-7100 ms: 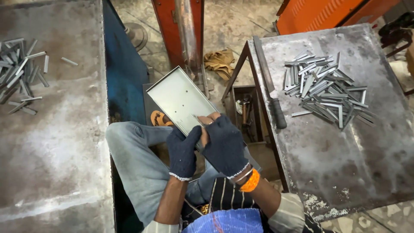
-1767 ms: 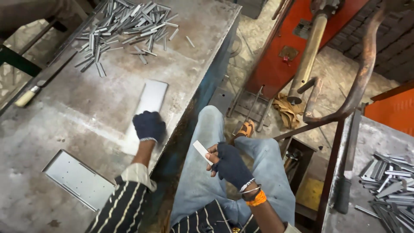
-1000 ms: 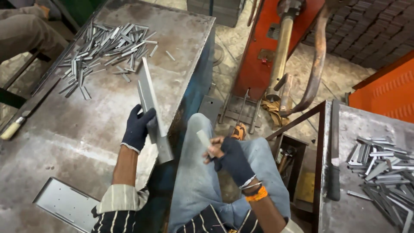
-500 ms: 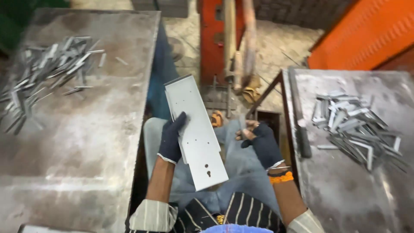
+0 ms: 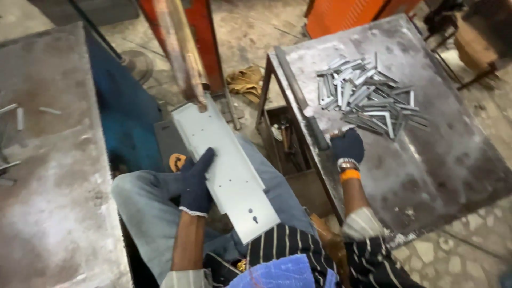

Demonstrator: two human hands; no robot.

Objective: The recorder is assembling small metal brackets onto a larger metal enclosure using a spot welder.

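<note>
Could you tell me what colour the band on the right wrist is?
Orange; the wristband shows clearly in the head view.

The long plate (image 5: 226, 165) at frame centre is pale sheet metal, smooth with a dull satin sheen and small punched holes. Both the left hand (image 5: 196, 181) and the right hand (image 5: 348, 146) wear dark knitted cloth gloves, matt. The brackets (image 5: 365, 98) heaped at upper right are bright bare metal. The right table (image 5: 426, 176) and the left table (image 5: 48, 176) are worn grey steel, rough, stained and matt. The trousers (image 5: 144, 213) are faded denim cloth.
</note>
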